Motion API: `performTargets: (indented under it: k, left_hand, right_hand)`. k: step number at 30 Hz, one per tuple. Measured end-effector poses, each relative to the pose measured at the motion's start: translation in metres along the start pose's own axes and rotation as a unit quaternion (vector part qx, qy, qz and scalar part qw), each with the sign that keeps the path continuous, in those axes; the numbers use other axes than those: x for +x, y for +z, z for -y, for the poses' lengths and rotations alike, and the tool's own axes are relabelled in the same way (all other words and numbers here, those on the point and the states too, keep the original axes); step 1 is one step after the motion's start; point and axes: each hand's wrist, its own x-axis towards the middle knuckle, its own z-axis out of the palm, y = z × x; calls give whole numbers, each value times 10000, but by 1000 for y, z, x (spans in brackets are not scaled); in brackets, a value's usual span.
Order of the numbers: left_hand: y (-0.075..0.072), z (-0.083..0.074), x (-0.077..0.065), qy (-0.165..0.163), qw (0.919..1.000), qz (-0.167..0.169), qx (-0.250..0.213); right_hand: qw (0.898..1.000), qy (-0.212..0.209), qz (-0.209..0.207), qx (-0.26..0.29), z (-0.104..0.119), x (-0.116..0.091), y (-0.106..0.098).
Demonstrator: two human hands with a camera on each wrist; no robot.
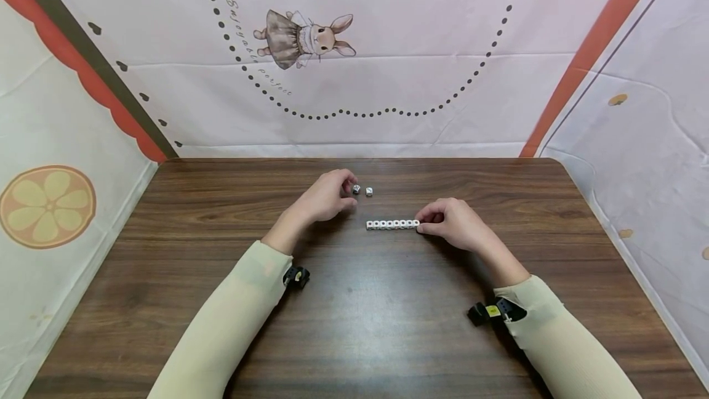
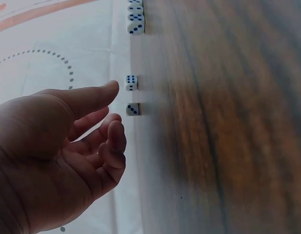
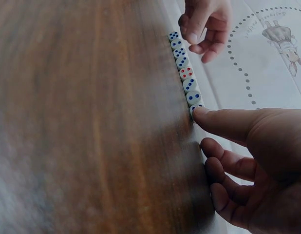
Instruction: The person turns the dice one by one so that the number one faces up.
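Observation:
A straight row of several small white dice (image 1: 392, 225) lies across the table, its upper faces showing one large pip each. My right hand (image 1: 451, 223) is at the row's right end, thumb and forefinger pinching the end die (image 3: 195, 108); the forefinger is hidden behind the thumb in the right wrist view. One die in the row (image 3: 186, 73) shows red pips, the others blue. Farther back, two loose dice (image 1: 369, 191) (image 2: 131, 83) sit a little apart. Beside the left one (image 1: 357, 189), my left hand (image 1: 327, 196) hovers with loosely bent fingers and a gap between thumb and fingers.
The dice rest on a dark wood-grain table (image 1: 354, 300). Behind it hangs a white printed cloth (image 1: 421, 29) with a rabbit figure, and similar cloth covers both sides. Each sleeve carries a black wrist camera (image 1: 296, 276).

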Motion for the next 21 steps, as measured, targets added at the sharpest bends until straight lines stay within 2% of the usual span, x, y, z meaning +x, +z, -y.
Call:
performTargets:
  k: [4, 14, 21]
  left_hand:
    - [-1, 4, 8, 19, 9999, 16, 102]
    - [1, 16, 23, -163, 9993, 233, 222]
    - [3, 14, 30, -106, 9988, 330, 340]
  right_hand:
    - [10000, 5, -3, 2, 1, 0, 0]
    - [10000, 2, -9, 10, 0, 0, 0]
    - [10000, 7, -24, 1, 1, 0, 0]
